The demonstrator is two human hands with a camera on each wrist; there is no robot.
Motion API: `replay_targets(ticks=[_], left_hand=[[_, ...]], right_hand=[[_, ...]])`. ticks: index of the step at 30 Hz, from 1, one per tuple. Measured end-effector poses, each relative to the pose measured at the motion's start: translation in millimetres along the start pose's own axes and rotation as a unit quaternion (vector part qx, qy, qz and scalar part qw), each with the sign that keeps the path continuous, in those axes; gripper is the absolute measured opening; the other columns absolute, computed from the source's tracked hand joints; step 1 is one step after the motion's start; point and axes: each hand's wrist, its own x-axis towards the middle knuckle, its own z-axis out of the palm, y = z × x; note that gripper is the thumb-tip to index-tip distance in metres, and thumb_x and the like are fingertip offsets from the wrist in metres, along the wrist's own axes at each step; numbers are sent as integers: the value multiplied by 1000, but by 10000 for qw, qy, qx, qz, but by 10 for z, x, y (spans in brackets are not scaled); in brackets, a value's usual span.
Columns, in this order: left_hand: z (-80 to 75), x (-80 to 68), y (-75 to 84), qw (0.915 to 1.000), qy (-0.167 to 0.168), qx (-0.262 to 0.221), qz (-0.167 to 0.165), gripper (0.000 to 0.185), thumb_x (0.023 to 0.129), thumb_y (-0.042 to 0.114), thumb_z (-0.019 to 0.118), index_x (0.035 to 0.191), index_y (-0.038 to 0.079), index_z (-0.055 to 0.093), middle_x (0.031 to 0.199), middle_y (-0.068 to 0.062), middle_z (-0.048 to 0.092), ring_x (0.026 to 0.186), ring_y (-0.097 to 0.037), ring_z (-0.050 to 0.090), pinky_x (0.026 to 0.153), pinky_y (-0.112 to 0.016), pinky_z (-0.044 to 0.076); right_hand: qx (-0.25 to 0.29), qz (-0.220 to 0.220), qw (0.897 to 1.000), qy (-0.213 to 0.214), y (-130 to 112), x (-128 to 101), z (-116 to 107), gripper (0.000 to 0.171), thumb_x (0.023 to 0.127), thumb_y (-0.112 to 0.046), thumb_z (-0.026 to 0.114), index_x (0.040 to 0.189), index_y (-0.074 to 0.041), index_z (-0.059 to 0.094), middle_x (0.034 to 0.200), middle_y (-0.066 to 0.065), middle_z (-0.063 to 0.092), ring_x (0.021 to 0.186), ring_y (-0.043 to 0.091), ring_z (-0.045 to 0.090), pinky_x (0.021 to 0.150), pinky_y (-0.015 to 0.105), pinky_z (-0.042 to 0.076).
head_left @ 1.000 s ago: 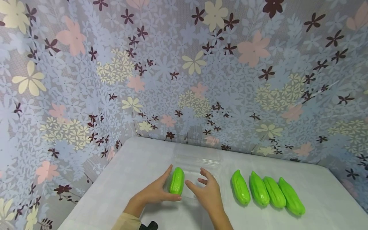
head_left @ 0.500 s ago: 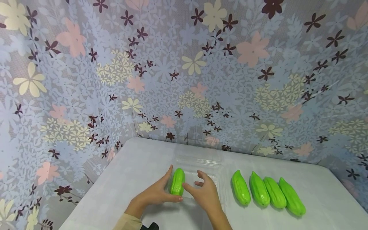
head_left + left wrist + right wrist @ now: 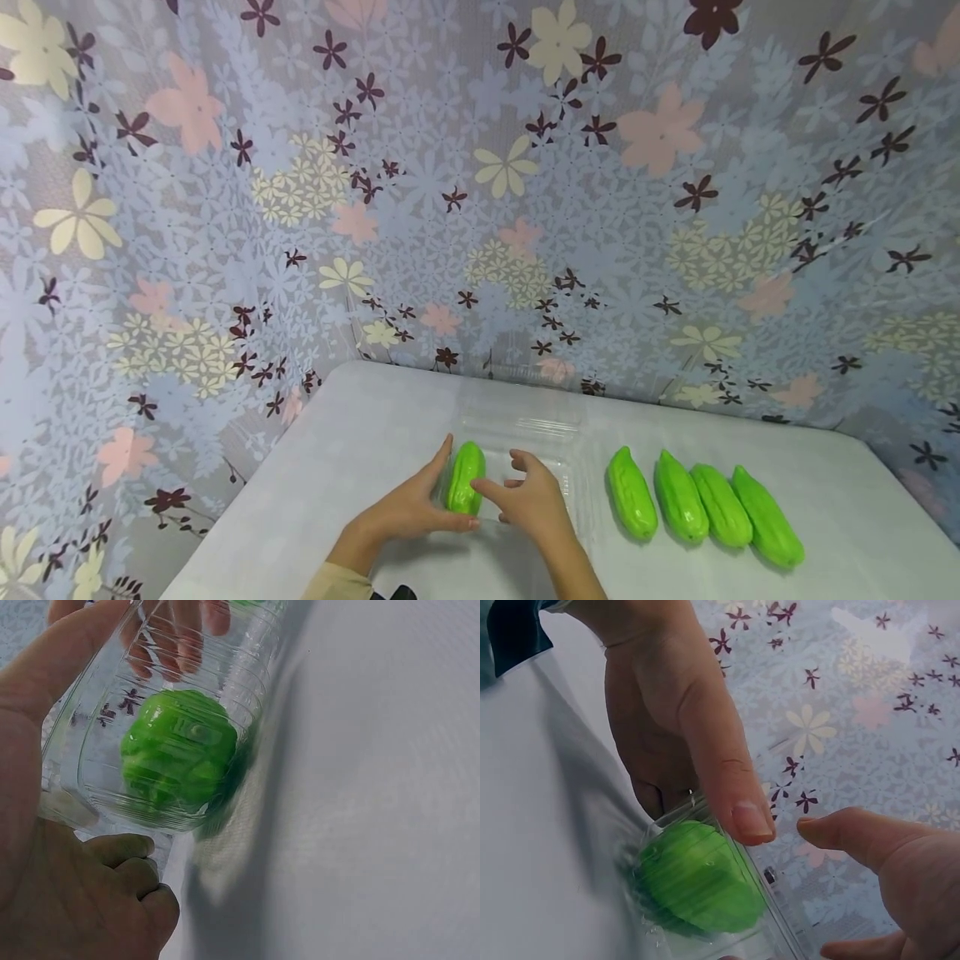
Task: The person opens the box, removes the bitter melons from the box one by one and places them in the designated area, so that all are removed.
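A clear plastic container (image 3: 567,483) with its lid raised behind it stands in front of me. Inside, along its left side, lies one ridged green gourd (image 3: 467,475), seen through the wall in both wrist views. My left hand (image 3: 405,504) holds the container's near left corner, thumb across the front rim and index finger stretched along the left side; its other fingers are curled low beside the wall in the left wrist view. Over the container hangs my right hand (image 3: 536,500), fingers loosely bent and apart. Its thumb (image 3: 840,829) overlaps the gourd in the head view.
Several similar green gourds (image 3: 681,497) lie in a row on the white table (image 3: 832,500), right of the container. A flower-patterned covering (image 3: 450,208) rises directly behind the table and along its left side. The open lid (image 3: 525,408) reaches back toward it.
My right hand has shifted slightly left, and its thumb now overlaps the gourd. The left hand stays at the container's corner; the gourds in the row have not moved.
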Motion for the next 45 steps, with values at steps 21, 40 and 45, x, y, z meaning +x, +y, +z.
replay_targets(ticks=[21, 40, 45], left_hand=[[-19, 6, 12, 10000, -11, 25, -40, 127, 77, 47, 86, 163, 16, -1, 166, -17, 11, 149, -40, 17, 116, -63, 21], [-9, 15, -25, 10000, -62, -8, 59, 128, 77, 50, 85, 163, 14, -2, 166, -16, 10, 149, -39, 18, 116, -62, 22], [-7, 20, -33, 10000, -53, -27, 49, 128, 76, 51, 85, 163, 15, -2, 166, -16, 10, 149, -39, 17, 116, -62, 21]], right_hand=[[-1341, 229, 9903, -292, -69, 190, 172, 77, 75, -41, 87, 122, 14, 60, 113, 23, 66, 103, 41, 64, 87, 54, 55], [-1049, 64, 9937, -396, -36, 207, 301, 79, 73, -30, 91, 126, 15, 54, 105, 19, 68, 90, 28, 65, 81, 47, 58], [-937, -81, 9953, -228, -46, 181, 321, 78, 71, -25, 90, 128, 14, 54, 111, 22, 67, 95, 33, 66, 85, 50, 57]])
